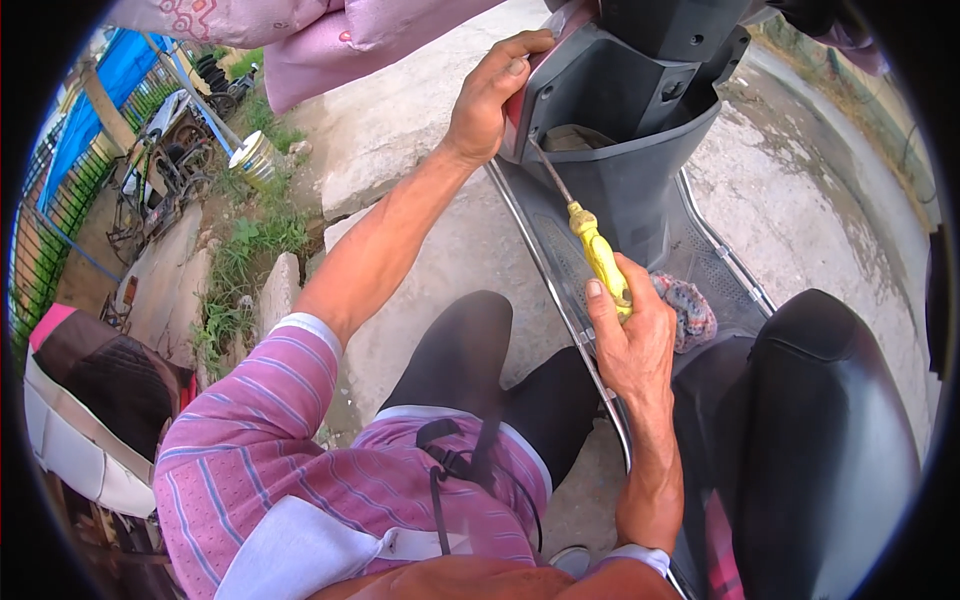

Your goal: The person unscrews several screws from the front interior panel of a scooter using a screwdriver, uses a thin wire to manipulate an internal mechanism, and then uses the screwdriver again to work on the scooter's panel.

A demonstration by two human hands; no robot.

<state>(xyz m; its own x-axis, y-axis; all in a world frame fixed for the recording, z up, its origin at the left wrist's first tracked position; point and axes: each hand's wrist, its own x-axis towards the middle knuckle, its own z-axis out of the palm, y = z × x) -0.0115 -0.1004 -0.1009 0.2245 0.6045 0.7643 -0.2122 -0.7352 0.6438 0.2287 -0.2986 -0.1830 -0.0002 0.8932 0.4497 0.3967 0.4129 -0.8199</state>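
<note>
Presently, right grip (pixel 638 338) round one screwdriver (pixel 597 250); left grip (pixel 490 100) against one scooter (pixel 625 195), closure unclear.

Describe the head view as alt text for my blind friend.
A person's bare right hand points a yellow-handled metal screwdriver at a scooter's dark grey plastic front panel, while the bare left hand rests on its edge. Crumpled multicoloured cloth lies nearby.

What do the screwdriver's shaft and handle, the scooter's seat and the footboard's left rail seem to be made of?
Shaft: metal, most likely steel, being thin, straight and greyish.
Handle: probably plastic; smooth, bright yellow, with darker marks.
Seat: likely vinyl or similar leather-like cover; black with a soft sheen.
Rail: apparently polished metal, perhaps chromed; bright highlights run along it.
</note>
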